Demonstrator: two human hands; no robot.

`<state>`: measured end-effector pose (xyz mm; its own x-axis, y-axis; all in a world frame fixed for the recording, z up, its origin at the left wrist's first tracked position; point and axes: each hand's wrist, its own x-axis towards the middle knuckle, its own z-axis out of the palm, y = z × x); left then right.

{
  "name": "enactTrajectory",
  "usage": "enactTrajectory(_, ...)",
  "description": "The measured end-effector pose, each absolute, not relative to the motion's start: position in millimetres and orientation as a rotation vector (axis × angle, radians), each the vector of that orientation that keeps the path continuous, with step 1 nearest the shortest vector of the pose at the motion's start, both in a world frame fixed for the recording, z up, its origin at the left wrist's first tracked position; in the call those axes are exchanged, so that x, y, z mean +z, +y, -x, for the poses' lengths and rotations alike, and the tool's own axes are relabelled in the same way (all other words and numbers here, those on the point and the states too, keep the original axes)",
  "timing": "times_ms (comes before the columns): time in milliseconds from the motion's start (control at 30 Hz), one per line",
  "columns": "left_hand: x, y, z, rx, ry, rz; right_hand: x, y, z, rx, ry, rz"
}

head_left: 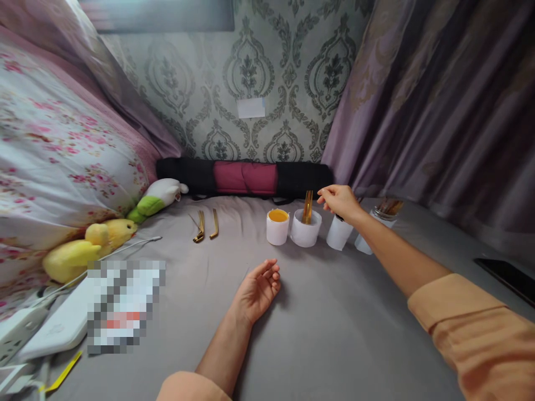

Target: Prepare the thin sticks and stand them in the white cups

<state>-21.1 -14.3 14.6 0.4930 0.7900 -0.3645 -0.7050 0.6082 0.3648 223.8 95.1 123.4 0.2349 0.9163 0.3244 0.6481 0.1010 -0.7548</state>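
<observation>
Right hand: positioned above the third white container, fingertips just beside the upright gold utensils. The fingers are bent, with thumb and forefinger close together; whether the tips meet cannot be told.

Left hand: palm up, fingers loosely curled and separated from the thumb, nearest to the first white container. Contact with the grey sheet cannot be confirmed.

Four containers stand in a row on the sheet. The first, leftmost, has an orange-yellow interior. The second white container is wider and holds the gold utensils. The fourth, a wrapped jar, holds several thin items and is partly hidden by the right forearm.

Loose gold pieces lie to the left, well apart from the containers. A black and maroon roll lies behind, along the wall.
</observation>
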Motion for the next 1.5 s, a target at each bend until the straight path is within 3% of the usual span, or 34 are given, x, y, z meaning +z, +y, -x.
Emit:
enactTrajectory(967, 12.2, -14.2, 21.7, 0.917, 0.519, -0.190, 89.6, 28.1, -173.9, 0.797, -1.328, 1.414)
enactTrajectory(1500, 14.5, -15.5, 21.9, 0.926, 0.522, -0.183, 26.3, 18.5, -132.9, 0.927, -1.274, 1.419)
